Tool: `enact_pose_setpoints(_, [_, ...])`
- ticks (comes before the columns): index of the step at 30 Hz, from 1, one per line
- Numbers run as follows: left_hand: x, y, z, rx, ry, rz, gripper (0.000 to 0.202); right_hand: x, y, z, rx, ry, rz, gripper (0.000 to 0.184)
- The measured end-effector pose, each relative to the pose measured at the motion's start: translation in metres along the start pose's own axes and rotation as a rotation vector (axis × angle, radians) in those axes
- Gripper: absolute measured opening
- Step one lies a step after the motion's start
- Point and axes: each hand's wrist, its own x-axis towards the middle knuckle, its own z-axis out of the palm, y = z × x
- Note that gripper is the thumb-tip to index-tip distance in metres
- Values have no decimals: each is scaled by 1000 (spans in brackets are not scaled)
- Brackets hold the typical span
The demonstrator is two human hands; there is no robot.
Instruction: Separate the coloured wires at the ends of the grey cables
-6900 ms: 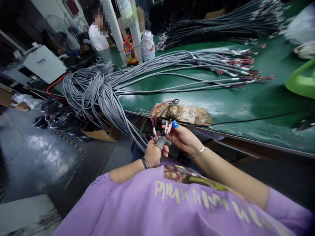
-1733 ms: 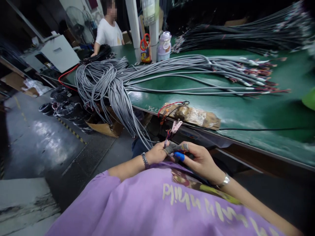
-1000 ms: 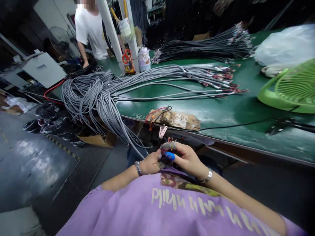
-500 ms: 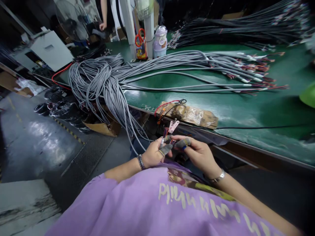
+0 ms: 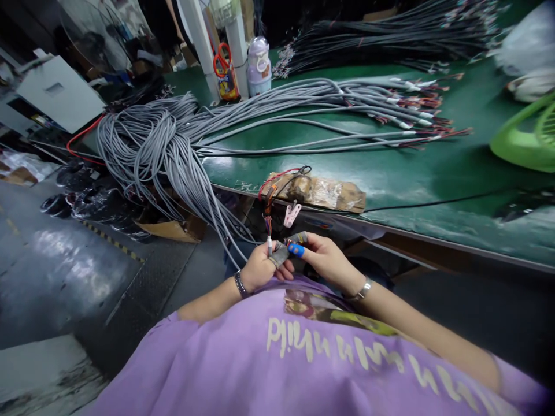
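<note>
My left hand, with a grey finger cover on its thumb, is closed round the end of a grey cable. Above that hand the cable's white-wrapped end and thin coloured wires stick up. Close beside it, my right hand pinches at the wires by the left fingertips; it has a blue cover on the thumb and a grey one on a finger. What lies between its fingertips is too small to make out fully. Just above hangs a pink clip at the bench edge.
On the green bench lies a large bundle of grey cables, spilling over the edge. Black cables lie behind. A taped board sits at the front edge; orange-handled scissors, a lilac bottle and a green basket stand farther off.
My right hand has turned so its blue thumb cover shows, and its fingers have come close against my left hand. The coloured wires now stand clear of the pink clip. The view has shifted right.
</note>
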Motion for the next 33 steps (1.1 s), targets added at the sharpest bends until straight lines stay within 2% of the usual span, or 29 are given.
enact_pose_setpoints(4, [1, 2, 1, 22, -9, -22, 54, 0, -3, -2, 9, 65, 33, 38])
enact_pose_setpoints(8, [3, 4, 1, 68, 13, -31, 53, 0, -7, -1, -25, 101, -31, 37])
enact_pose_setpoints(12, [2, 7, 1, 62, 49, 11, 52, 0, -7, -1, -37, 146, -14, 39])
enact_pose_setpoints(17, [-1, 5, 1, 7, 110, 86, 50, -2, -5, -3, -10, 108, 25, 40])
enact_pose_setpoints(22, [1, 3, 3, 28, 95, 46, 49, 1, -10, -2, -51, 12, 0, 38])
enact_pose_setpoints(26, [4, 0, 4, 67, 95, 27, 47, 6, -8, -1, -124, 12, -32, 38])
enact_pose_setpoints(33, [7, -2, 4, 47, 162, 59, 45, 3, -5, -5, -42, -6, -13, 34])
